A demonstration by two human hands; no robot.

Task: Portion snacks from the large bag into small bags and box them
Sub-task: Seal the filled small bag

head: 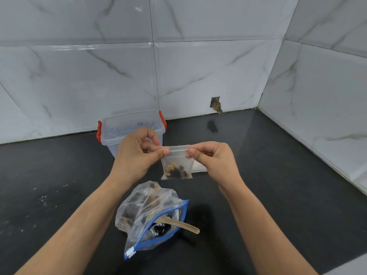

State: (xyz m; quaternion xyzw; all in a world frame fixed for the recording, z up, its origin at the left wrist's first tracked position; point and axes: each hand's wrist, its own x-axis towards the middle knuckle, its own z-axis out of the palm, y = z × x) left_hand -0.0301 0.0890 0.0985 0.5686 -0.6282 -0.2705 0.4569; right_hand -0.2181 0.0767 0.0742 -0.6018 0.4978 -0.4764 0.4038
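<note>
A small clear zip bag (177, 165) with brown and dark snacks in its bottom hangs in the air above the counter. My left hand (137, 153) pinches the left end of its top strip, and my right hand (214, 157) pinches the right end. Below it the large clear bag (147, 213) with a blue zipper lies on the black counter, its mouth open toward me, with a wooden spoon (182, 225) sticking out of it. A clear plastic box (127, 130) with red clips and its lid on stands behind my left hand.
More small clear bags (198, 168) lie flat on the black counter (278, 175) behind the held bag. White marble-tiled walls close the back and the right side. A small hole (216, 104) is in the back wall near the counter.
</note>
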